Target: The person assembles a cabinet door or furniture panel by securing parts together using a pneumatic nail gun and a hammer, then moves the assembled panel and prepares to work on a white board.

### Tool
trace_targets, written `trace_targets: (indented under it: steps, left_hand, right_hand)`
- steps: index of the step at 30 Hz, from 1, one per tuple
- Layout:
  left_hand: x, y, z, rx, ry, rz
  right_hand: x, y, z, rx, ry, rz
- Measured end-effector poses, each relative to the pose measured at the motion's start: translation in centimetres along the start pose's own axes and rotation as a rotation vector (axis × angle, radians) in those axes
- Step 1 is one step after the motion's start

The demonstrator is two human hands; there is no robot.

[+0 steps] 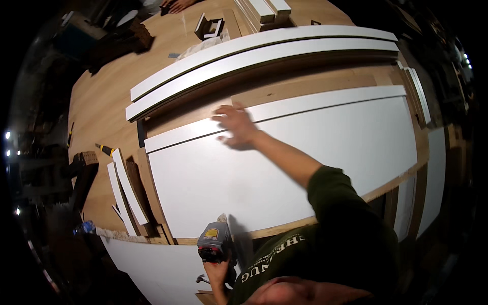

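Observation:
My left hand (pixel 216 273) is wrapped round the handle of a grey and black nail gun (pixel 209 245). The gun has a yellow label, and its metal nose points at the near edge of a large white panel (pixel 284 168). My right hand (pixel 236 126) reaches across that panel with fingers spread, palm down. It is over a long white strip (pixel 325 104) along the panel's far edge; whether the fingertips touch the strip cannot be made out. The panel lies flat on a wooden frame whose near rail (pixel 277 227) shows below it.
Two long white-faced boards (pixel 264 51) lie beyond the panel. Short white strips (pixel 127 188) and a yellow-black tool (pixel 105 149) are at left. More strips (pixel 418 94) lie at right. Across the wooden table (pixel 109 101) are stacked boards (pixel 262 11), a dark bracket-like piece (pixel 209 26) and another person's hand (pixel 178 5).

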State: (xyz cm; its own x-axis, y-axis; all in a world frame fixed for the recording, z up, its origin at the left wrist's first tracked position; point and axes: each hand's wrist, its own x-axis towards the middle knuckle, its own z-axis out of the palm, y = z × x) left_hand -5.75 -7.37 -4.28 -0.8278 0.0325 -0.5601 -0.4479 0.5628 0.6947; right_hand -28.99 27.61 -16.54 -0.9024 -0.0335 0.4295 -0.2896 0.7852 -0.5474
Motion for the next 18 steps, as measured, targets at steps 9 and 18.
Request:
trace_targets:
  steps: [9,18]
  left_hand:
    - [-2.7,4.1,7.4,0.096,0.152,0.211]
    - [-1.4,10.3,8.4,0.121,0.080,0.049]
  right_hand:
    - [-8.1,6.3,-7.9,-0.010,-0.065,0.066]
    - [-7.8,6.2,-10.0,0.039,-0.020,0.092]
